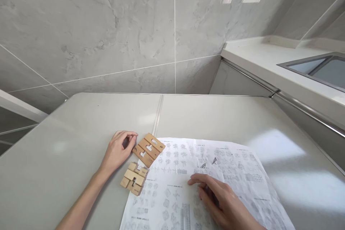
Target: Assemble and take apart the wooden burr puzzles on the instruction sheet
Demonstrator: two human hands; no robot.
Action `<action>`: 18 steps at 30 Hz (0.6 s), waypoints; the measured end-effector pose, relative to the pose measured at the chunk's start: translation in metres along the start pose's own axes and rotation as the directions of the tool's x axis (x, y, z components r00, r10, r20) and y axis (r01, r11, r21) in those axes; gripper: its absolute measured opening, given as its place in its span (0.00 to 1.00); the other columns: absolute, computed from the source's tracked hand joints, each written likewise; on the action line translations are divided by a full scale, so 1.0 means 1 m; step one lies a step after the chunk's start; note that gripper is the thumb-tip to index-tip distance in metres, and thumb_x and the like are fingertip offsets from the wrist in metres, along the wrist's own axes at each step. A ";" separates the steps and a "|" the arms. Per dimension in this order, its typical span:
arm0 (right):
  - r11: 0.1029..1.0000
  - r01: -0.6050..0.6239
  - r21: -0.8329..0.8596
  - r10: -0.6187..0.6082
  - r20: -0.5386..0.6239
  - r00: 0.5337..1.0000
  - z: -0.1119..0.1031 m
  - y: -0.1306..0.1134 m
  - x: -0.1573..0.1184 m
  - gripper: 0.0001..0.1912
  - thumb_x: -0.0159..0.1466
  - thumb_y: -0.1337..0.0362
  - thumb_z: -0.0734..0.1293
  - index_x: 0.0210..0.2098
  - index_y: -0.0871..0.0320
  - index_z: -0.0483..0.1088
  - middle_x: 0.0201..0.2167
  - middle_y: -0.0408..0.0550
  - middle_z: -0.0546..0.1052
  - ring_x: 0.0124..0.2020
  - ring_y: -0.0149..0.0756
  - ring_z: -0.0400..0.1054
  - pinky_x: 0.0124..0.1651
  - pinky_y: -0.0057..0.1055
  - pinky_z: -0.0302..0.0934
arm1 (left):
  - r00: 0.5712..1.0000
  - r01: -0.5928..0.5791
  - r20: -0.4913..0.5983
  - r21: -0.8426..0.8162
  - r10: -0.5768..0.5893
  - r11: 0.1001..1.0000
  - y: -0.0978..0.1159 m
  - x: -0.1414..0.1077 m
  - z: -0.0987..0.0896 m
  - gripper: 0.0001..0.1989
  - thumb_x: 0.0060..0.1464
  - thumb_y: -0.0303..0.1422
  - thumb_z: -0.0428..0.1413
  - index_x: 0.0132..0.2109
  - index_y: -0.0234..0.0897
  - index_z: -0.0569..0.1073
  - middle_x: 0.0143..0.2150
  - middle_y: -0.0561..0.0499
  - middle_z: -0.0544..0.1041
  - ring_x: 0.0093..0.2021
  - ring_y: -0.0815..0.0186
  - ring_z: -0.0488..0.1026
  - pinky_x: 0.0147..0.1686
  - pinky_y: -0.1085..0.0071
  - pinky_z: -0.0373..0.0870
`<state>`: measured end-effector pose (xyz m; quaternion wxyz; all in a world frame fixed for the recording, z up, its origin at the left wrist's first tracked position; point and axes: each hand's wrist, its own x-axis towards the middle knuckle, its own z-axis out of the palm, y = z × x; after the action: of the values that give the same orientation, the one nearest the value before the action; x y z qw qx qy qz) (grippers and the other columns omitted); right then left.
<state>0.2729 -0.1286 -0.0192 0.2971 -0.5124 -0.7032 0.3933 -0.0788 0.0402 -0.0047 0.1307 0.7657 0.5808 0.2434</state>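
My left hand (120, 149) rests on the table in a loose curl, with nothing seen in it. Its thumb lies close beside flat wooden puzzle pieces (149, 149), set edge to edge, with cut-out slots and dark numerals. Nearer to me, a wooden interlocking block puzzle (134, 179) sits by the left edge of the paper. My right hand (218, 197) is over the large printed sheet (172, 183), index finger stretched out toward the left and the other fingers partly bent. It holds nothing that I can see; whether it touches the paper I cannot tell.
The sheet carries small diagrams and is creased. Underneath is a pale table (107, 115) with a seam (158, 113) across it. A grey tiled wall (113, 32) stands behind. At the right is a white counter (258, 52) with a metal-framed opening (318, 70).
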 end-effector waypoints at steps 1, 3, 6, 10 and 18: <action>1.000 -0.004 0.001 0.004 0.001 1.000 0.000 0.000 0.000 0.13 0.79 0.61 0.57 0.57 0.47 0.70 0.41 0.46 0.83 0.32 0.37 0.76 0.40 0.34 0.75 | 1.000 -0.001 -0.001 0.000 0.001 1.000 0.000 0.000 0.000 0.13 0.68 0.43 0.53 0.43 0.44 0.80 0.39 0.47 0.82 0.47 0.54 0.75 0.40 0.66 0.73; 1.000 -0.006 0.003 0.006 0.001 1.000 0.001 0.001 -0.001 0.13 0.79 0.62 0.57 0.57 0.46 0.70 0.42 0.45 0.83 0.33 0.37 0.77 0.40 0.34 0.75 | 1.000 -0.002 -0.001 -0.002 0.002 1.000 0.000 0.000 0.000 0.13 0.68 0.42 0.53 0.43 0.44 0.80 0.39 0.47 0.82 0.47 0.54 0.75 0.39 0.66 0.72; 1.000 -0.006 0.008 0.006 0.002 1.000 0.003 0.003 -0.002 0.13 0.79 0.62 0.57 0.57 0.46 0.69 0.43 0.45 0.83 0.33 0.37 0.76 0.39 0.33 0.74 | 1.000 -0.004 0.001 -0.005 0.004 1.000 0.000 0.000 0.000 0.13 0.68 0.42 0.53 0.43 0.44 0.80 0.39 0.47 0.81 0.47 0.54 0.75 0.38 0.66 0.72; 0.999 -0.009 0.037 0.009 -0.002 1.000 0.006 0.006 -0.003 0.13 0.79 0.60 0.56 0.57 0.46 0.69 0.45 0.47 0.83 0.35 0.39 0.76 0.40 0.35 0.73 | 1.000 -0.010 0.001 -0.005 0.010 1.000 0.000 -0.001 0.000 0.13 0.68 0.42 0.53 0.44 0.44 0.80 0.38 0.47 0.81 0.47 0.54 0.75 0.38 0.67 0.72; 0.998 -0.012 0.054 0.012 0.009 1.000 0.008 0.010 -0.004 0.14 0.80 0.59 0.56 0.58 0.46 0.70 0.45 0.48 0.82 0.35 0.39 0.76 0.39 0.35 0.72 | 1.000 -0.024 -0.003 0.003 0.024 1.000 -0.002 -0.002 0.001 0.13 0.69 0.42 0.53 0.44 0.43 0.80 0.37 0.48 0.80 0.47 0.54 0.75 0.43 0.65 0.71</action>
<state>0.2727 -0.1328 -0.0320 0.3057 -0.5068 -0.6903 0.4162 -0.0806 0.0393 -0.0070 0.1257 0.7725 0.5720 0.2454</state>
